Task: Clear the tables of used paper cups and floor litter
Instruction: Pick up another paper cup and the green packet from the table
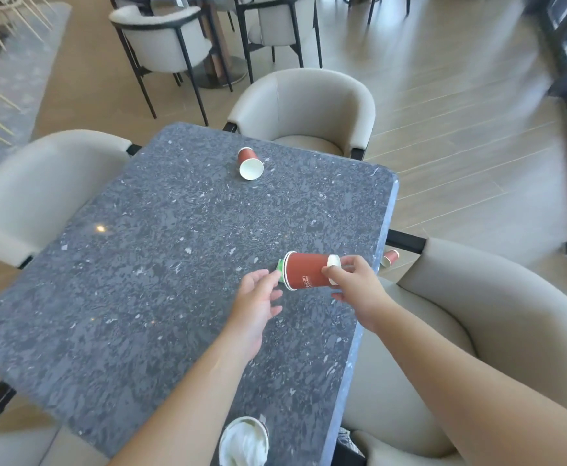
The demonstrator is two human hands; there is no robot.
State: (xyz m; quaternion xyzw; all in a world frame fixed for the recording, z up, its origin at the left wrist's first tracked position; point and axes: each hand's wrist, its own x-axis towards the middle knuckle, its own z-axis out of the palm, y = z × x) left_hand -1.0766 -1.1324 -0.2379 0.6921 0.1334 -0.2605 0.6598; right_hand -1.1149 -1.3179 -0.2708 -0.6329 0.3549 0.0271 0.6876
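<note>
Red paper cup stack (pixel 306 270) lying sideways at four o'clock on the tabletop (pixel 140 264), another red cup (pixel 249 162) lying tipped at twelve, third cup (pixel 389 257) resting on the floor at three

The table (pixel 161 264) top is dark speckled stone, polished and glossy. On it, a matt red paper cup (pixel 249 162). Around the table, smooth beige upholstered chairs (pixel 304 105).

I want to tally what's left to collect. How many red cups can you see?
3: one in the right hand, cup; one lying far on the table; one beyond the table's right edge. Others may be hidden.
</note>
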